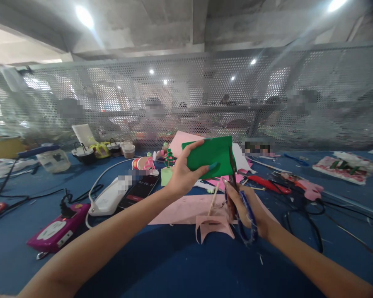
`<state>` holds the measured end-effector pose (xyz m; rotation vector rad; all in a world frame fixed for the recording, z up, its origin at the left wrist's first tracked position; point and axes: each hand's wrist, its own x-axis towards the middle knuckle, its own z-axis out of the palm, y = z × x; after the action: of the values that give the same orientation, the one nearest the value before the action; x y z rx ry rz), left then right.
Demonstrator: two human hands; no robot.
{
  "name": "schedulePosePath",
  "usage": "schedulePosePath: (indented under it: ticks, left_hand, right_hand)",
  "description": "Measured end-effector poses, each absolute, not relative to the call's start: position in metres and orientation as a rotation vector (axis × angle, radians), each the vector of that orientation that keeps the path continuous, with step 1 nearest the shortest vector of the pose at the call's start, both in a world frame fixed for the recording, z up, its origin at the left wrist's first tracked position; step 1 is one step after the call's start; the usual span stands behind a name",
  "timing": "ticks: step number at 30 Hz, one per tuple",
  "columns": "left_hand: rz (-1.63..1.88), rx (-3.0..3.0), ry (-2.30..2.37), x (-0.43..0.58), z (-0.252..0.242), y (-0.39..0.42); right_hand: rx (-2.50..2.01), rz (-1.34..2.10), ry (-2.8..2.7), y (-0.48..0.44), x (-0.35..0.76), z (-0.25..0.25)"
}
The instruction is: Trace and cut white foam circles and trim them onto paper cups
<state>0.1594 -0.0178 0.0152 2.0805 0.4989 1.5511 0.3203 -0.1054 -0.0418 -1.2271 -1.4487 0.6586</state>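
Note:
My left hand (185, 170) pinches a green sheet (216, 153) of foam or felt by its left side, thumb in front and fingers behind. Blue-handled scissors (248, 217) are gripped in my right hand (243, 203). Their dark blades point up along the sheet's right edge; whether they bite into it I cannot tell. Below the hands lies a long pink sheet (180, 210). A cut pink scrap (214, 227) with curved edges and a thin wooden stick (213, 199) rest over it.
A white power bank or charger (110, 196), a phone (139, 190) and a purple power strip (60, 227) lie to the left. On the right are a red cutter (269, 184), a pink glue gun (309, 188) and black cables (311, 231). A perforated metal screen (186, 91) stands behind.

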Motion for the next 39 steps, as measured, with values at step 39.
schedulePosePath:
  ticks: [39]
  left_hand:
    - [1.499, 2.099, 0.434, 0.159, 0.012, -0.015]
  right_hand:
    - [-1.323, 0.468, -1.518, -0.101, 0.325, -0.048]
